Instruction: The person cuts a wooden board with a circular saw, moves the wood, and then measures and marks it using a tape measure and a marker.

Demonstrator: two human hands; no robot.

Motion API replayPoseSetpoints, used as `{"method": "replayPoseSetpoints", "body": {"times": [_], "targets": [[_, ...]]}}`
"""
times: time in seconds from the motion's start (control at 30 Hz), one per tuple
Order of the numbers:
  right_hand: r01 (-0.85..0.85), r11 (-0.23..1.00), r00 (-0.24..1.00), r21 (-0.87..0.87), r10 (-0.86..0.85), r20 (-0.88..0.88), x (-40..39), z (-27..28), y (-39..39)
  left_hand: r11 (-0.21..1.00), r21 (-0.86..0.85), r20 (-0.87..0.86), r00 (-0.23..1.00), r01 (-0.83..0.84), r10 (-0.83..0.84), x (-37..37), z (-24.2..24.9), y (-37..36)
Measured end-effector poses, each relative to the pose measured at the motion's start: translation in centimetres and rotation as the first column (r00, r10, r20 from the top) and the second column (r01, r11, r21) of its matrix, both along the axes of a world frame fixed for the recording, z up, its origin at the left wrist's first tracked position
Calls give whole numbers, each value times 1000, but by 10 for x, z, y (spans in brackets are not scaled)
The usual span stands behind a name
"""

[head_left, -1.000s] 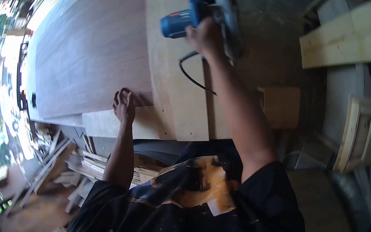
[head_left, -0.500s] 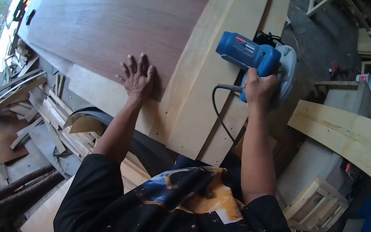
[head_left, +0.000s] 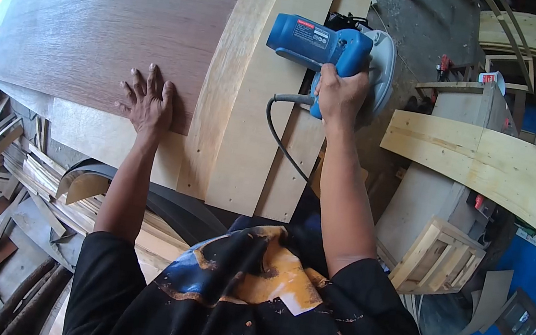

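My right hand [head_left: 342,95] is wrapped round the rear handle of a blue circular saw [head_left: 308,40]. The saw's pale round guard [head_left: 383,70] faces right, and its grey cord [head_left: 273,123] loops down over the boards. The saw sits over the right-hand edge of pale wooden strips [head_left: 249,109]; its blade is hidden. My left hand [head_left: 149,107] lies flat with spread fingers on a large brown plywood sheet [head_left: 123,21], near its lower right corner.
Offcuts and thin strips [head_left: 37,178] are piled at the left. On the right, a long pale board [head_left: 477,157] lies across a grey bench [head_left: 415,203], close to a slatted wooden frame [head_left: 438,259]. A red-handled tool [head_left: 443,65] stands farther back.
The whole view has shifted, so boards, hands and saw appear farther left. My left hand stays flat on the plywood and my right hand keeps hold of the saw.
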State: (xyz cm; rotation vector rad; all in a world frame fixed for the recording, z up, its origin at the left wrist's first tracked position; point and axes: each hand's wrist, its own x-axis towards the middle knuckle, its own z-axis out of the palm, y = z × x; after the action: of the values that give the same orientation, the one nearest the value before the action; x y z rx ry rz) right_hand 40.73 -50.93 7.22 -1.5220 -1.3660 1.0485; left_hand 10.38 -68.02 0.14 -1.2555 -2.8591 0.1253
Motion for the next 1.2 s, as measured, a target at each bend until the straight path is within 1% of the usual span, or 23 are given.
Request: {"method": "replayPoseSetpoints", "body": {"times": [0.13,0.2,0.23,0.27,0.33,0.4,0.47,0.5,0.53,0.57,0.6,0.63,0.67,0.8,0.87,1.1,1.2], "targets": [[-14,1000,1000,18,13,20,1,7,-2,1000,-2,-3,1000,-9,9,1,-4,-3],[-31,999,999,9,30,20,2,6,-2,1000,8,-13,1000,13,-13,-1,-1,1],[-30,999,999,11,30,21,1,6,-1,997,75,-23,999,32,-30,-5,-9,1],[-36,999,999,17,36,10,-1,9,-2,996,81,-34,999,27,-25,-3,-7,7],[-23,999,1000,27,23,9,-2,16,-3,974,199,181,972,111,-148,25,1,24],[-23,1000,1000,19,23,-4,-2,12,-4,972,208,276,947,110,-166,96,36,47],[-10,1000,1000,13,10,-5,0,10,-2,975,185,370,911,120,-182,136,19,57],[-18,1000,1000,12,18,-19,-1,10,-2,971,125,156,963,202,-220,150,13,55],[-23,1000,999,8,24,-27,0,9,-3,969,130,166,958,212,-232,152,8,53],[-10,998,999,61,13,-39,-1,10,-2,960,174,177,952,219,-249,149,7,56],[-15,1000,1000,8,15,-17,-1,10,-2,953,207,190,946,222,-262,147,6,55],[-9,1000,1000,-12,9,-1,0,11,-5,949,210,140,953,235,-267,146,-3,54],[-8,1000,1000,-19,8,11,0,12,-3,948,211,147,952,237,-270,144,-5,57],[-39,999,999,-20,39,1,0,7,-1,953,178,153,949,247,-275,141,-8,55],[-33,999,998,-4,33,-51,0,10,-3,954,170,152,950,248,-274,141,-7,54],[-37,999,998,-17,36,-53,0,7,0,957,153,145,952,248,-270,142,-4,55],[-26,1000,999,16,27,-44,-2,7,1,957,150,140,953,247,-268,142,-5,55]]}}
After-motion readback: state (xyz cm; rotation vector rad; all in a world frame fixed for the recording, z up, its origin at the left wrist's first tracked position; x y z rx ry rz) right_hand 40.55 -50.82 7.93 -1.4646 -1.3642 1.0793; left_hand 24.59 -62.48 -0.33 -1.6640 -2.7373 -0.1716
